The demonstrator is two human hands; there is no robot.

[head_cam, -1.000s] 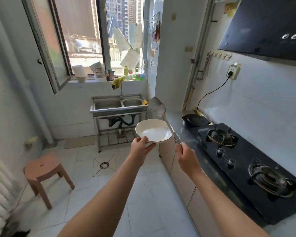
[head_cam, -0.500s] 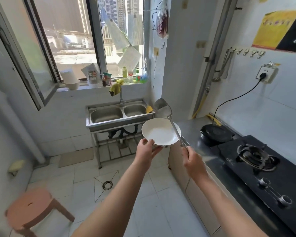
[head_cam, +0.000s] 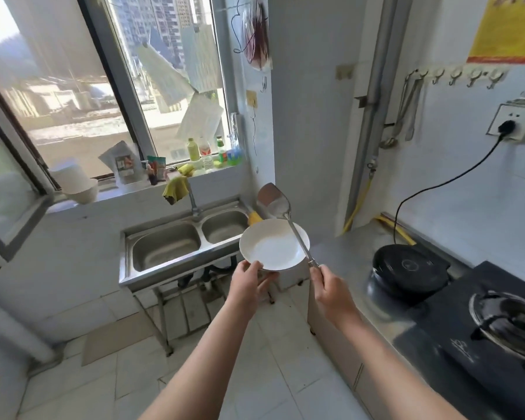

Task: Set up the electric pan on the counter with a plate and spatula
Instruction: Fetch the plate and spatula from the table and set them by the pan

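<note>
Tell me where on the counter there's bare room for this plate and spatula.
The bare steel counter between the corner wall and the round black electric pan looks free. Further right is crowded: the black gas stove fills the top.

The left hand [head_cam: 249,284] is gripping the near rim of a white plate [head_cam: 272,245], holding it in the air in front of the double steel sink [head_cam: 176,247]. The right hand [head_cam: 331,291] is closing around the handle of a metal spatula [head_cam: 281,215], whose blade is pointing up and away, its shaft crossing over the plate's right edge. To the right, a black electric pan [head_cam: 409,269] is sitting on the steel surface [head_cam: 343,253], just beside the gas hob [head_cam: 497,322]. Its cord [head_cam: 431,186] is running up the tiled wall to a socket [head_cam: 511,124].
</note>
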